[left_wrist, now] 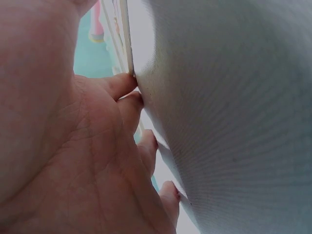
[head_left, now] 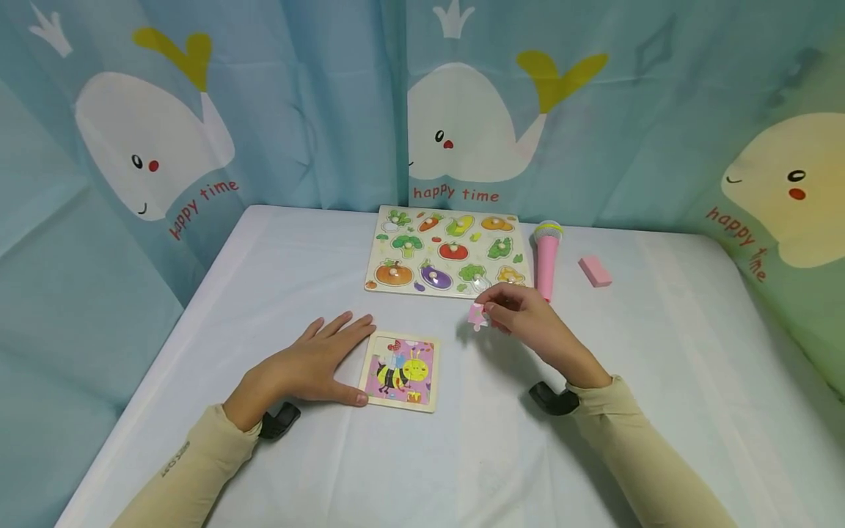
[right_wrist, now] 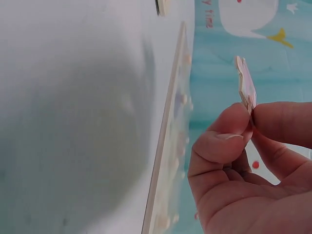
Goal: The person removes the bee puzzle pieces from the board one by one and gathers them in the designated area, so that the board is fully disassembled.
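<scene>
A small square bee jigsaw puzzle (head_left: 401, 372) in a pale wooden frame lies on the white-covered table, its upper left part lighter than the pink picture. Along its left side rests my left hand (head_left: 310, 370), fingers spread, with thumb and fingertip touching the frame. The left wrist view shows that palm (left_wrist: 87, 156) with fingertips down on the cloth. Raised above the table to the right of the puzzle, my right hand (head_left: 528, 323) pinches a pink puzzle piece (head_left: 478, 316) between thumb and fingers. In the right wrist view, the piece (right_wrist: 246, 83) is seen nearly edge-on.
Behind the hands lies a vegetable peg board (head_left: 422, 253). A pink toy microphone (head_left: 546, 264) lies beside its right edge, and a pink block (head_left: 595, 271) is farther right. A blue whale-print curtain (head_left: 356, 110) hangs at the table's back edge.
</scene>
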Motion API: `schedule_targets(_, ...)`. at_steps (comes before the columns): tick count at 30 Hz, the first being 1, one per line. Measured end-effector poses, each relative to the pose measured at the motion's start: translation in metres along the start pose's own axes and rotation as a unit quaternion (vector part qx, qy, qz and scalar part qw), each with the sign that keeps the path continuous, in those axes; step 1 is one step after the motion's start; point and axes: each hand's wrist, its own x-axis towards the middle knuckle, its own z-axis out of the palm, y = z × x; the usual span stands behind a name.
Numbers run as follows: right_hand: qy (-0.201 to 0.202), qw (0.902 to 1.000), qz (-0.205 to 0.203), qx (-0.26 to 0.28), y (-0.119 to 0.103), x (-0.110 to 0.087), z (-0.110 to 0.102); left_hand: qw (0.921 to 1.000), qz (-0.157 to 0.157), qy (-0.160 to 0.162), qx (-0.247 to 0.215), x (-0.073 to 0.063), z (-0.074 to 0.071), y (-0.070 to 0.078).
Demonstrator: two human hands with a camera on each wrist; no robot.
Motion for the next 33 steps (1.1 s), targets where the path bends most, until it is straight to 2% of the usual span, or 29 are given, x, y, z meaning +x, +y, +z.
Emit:
schedule_targets(25,0.056,0.9979,0.032,-0.003,0.033,-0.012,-0.061,1.0,-0.001,0.0,-0.003,0.0,0.0,0.002)
schedule_targets(33,0.064,0.9958,0.056,-0.034,0.045,-0.017,-0.077,1.0,0.001,-0.002,-0.004,0.0,-0.001,0.002)
